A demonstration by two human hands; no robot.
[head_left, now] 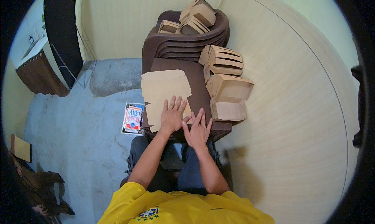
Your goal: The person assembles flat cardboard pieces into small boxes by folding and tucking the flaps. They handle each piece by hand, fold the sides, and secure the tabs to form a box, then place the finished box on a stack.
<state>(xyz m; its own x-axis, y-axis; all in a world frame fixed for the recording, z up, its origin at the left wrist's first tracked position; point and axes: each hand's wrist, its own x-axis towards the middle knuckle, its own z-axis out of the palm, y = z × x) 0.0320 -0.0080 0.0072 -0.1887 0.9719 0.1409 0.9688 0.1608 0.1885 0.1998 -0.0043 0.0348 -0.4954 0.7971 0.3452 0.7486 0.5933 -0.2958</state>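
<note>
A flat, unfolded brown cardboard box blank (163, 85) lies on the dark brown woven table (198, 83) before me. My left hand (172, 115) rests on the blank's near right part, fingers stretched out and pointing away from me. Just right of it, my right hand (198, 131) is spread over the blank's near right corner and the table, its thumb close to the left hand. Neither hand grips anything. To the right of the hands stands an open folded cardboard box (229, 103), with several nested boxes (224, 60) behind it.
Stacked brown plastic chairs (185, 40) stand beyond the table, more folded boxes (197, 15) on top. A white container (133, 132) holding a printed card pack sits on the floor at left. A wooden wall (289, 106) bounds the right. Another person's sleeve (35, 185) shows lower left.
</note>
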